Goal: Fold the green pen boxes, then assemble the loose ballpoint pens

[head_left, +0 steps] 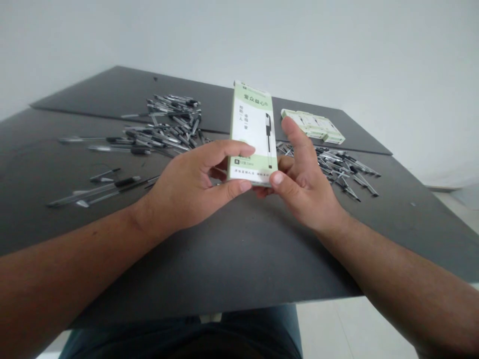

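Observation:
A green and white pen box (251, 119), printed with a pen and writing, is held up over the table with its far end tilted up. My left hand (198, 179) grips its left side, the index finger lying across the front and the thumb at the near edge. At the lower right corner, my right hand (305, 182) pinches the box with its thumb, while its index finger points up away from it. The fingers beneath the box are partly hidden, and so is whatever the box contains.
A heap of black-and-clear pens (168, 129) lies on the dark grey table (239, 259) at the left, with several loose pens (108, 192) nearer me. Another pile of pens (344, 167) is at the right. Behind it sit several similar pen boxes (312, 125) side by side.

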`<state>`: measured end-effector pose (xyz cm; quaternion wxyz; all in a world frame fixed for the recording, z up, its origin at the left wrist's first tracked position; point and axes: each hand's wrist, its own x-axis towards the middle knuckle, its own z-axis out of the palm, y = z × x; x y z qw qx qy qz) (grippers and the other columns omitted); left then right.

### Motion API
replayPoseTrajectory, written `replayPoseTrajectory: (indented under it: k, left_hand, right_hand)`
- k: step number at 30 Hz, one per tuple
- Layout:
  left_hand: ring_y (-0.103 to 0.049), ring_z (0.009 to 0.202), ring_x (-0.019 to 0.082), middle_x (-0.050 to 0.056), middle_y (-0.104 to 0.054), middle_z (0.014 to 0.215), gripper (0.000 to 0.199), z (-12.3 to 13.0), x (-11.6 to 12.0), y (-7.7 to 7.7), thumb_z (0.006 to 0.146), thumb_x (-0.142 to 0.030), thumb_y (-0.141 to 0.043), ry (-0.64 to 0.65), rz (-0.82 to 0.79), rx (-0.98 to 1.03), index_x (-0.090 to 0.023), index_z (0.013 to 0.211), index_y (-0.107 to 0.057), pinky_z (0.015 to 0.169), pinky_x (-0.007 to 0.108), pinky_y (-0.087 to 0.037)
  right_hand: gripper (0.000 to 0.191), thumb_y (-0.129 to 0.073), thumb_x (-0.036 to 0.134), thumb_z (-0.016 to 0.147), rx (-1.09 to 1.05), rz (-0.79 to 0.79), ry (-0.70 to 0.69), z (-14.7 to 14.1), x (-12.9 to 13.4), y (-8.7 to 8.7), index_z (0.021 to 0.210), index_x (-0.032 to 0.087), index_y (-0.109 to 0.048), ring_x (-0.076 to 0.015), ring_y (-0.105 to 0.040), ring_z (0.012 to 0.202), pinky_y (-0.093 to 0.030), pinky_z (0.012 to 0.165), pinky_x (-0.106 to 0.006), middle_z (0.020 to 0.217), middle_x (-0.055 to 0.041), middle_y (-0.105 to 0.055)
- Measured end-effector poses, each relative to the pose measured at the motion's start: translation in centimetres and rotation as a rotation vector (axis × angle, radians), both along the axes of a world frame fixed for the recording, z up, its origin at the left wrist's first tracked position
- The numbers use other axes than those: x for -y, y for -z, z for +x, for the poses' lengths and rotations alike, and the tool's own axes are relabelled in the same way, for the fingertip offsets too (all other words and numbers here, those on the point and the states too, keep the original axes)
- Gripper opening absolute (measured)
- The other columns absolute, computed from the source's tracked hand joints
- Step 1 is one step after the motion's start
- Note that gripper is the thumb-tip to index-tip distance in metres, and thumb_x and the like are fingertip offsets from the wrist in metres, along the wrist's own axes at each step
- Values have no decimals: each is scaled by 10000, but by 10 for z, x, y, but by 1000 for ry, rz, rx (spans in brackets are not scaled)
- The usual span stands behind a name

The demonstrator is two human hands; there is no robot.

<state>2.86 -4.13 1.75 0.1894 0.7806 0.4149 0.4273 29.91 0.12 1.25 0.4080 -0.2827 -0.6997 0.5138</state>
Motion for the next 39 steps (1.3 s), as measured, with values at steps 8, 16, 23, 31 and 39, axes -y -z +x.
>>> replayPoseTrajectory:
  k: [8,16,23,31,39]
  left_hand:
    - [-909,1112,283,103,-903,1496,483,-3,-4,-1,1182,-531,-673,-35,32,-97,-296,1596,-757,934,430,-769]
    - [-884,1145,300,104,-908,1413,452,-1,-3,3,1166,-543,-706,-58,96,-79,-278,1529,-749,899,421,-749]
    - [-858,1042,275,62,-890,1352,432,2,1,1,1124,-528,-766,-133,127,-143,-289,1483,-742,855,388,-715]
    - [-836,1105,298,106,-854,1421,454,0,-1,4,1189,-552,-675,-107,144,-174,-279,1549,-706,884,425,-706]
    - [-808,965,250,72,-847,1413,506,0,-1,8,1125,-569,-779,-156,140,-163,-284,1534,-695,797,386,-678]
  right_hand:
    - [678,-1000,629,1052,47,140,48,-5,2,1,1630,351,-783,-352,-826,1363,-733,1149,-560,1586,-103,-831]
    - [721,-940,626,1106,79,161,-1,-3,4,4,1737,350,-728,-353,-821,1388,-695,1232,-574,1594,-113,-836]
    - [787,-929,609,1112,121,203,-28,-1,2,14,1814,357,-676,-365,-769,1454,-674,1250,-561,1653,-126,-794]
    - [834,-944,626,1095,127,192,-14,-1,2,12,1837,378,-655,-372,-786,1397,-717,1169,-558,1578,-122,-818]
    - [851,-951,623,1086,160,206,-53,0,1,16,1845,384,-648,-412,-762,1493,-724,1178,-575,1568,-134,-813]
